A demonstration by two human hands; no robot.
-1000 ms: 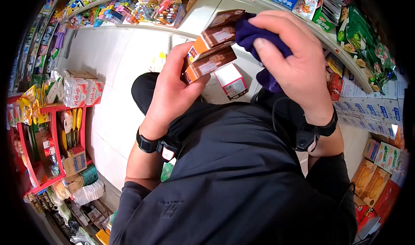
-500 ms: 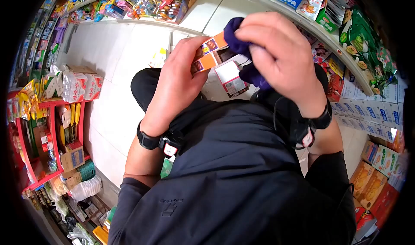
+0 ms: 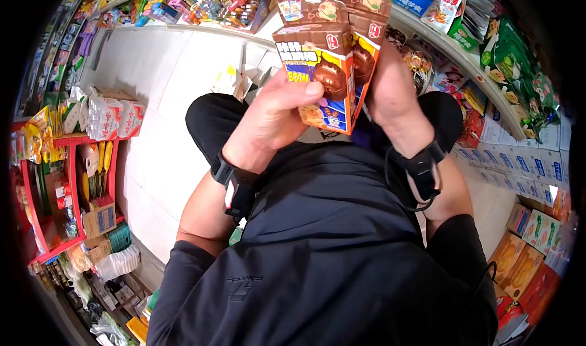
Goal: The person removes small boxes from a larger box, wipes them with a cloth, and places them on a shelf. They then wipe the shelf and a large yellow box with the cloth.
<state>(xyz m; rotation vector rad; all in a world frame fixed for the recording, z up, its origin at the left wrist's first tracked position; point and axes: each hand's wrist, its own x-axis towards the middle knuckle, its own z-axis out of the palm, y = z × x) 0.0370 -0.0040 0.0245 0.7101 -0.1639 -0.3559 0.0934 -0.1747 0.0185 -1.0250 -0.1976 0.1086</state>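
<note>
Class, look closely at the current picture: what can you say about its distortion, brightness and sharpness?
Head view: wide-angle distortion bows the shelf edge, and the corners are black. Head view: the floor is bright against the dark shirt. Head view: the front box looks crisp; goods at the far left look smeared.

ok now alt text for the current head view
Looking down, a person's left hand holds a brown snack box reading BOOM; a similar box overlaps behind it, against the right hand, whose fingers are hidden. Around the black-clad lap are pale floor tiles, snack shelves and a red rack.
</note>
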